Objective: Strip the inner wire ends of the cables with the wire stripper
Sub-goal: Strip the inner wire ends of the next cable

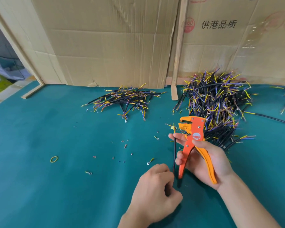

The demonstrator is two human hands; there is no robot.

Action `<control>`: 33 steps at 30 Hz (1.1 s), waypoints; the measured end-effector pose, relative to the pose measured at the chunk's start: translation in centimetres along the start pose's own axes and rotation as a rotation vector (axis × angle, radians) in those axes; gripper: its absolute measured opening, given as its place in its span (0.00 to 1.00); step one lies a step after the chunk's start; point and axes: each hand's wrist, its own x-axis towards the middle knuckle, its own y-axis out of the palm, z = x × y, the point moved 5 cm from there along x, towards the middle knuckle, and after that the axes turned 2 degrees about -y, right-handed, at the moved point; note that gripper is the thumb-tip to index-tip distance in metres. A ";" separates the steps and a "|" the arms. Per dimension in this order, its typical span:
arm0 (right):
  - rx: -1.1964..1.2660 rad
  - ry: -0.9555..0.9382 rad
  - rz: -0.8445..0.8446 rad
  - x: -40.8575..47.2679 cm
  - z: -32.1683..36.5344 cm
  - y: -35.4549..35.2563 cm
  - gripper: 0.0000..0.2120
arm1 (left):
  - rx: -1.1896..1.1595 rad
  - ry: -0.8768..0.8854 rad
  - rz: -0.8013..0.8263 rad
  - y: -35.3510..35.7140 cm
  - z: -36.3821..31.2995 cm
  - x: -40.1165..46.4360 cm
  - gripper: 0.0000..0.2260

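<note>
My left hand [155, 191] pinches the cable [174, 152] low, upright above the desk [56, 186]; my right hand [209, 160] grips the stripper [193, 142]. I should feed one inner wire squarely into the open jaws, then squeeze steadily.

On the worktop [39, 137], a large cable pile [220, 102] lies against the cardboard wall [105, 46] at the back edge, right of a smaller pile [127, 99]. A rubber band [54, 159] lies left of the centre, well apart from both.
</note>
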 end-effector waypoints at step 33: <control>-0.137 0.080 0.009 0.7 -1.1 0.8 0.30 | -0.756 -0.407 -0.463 0.9 3.1 4.5 0.14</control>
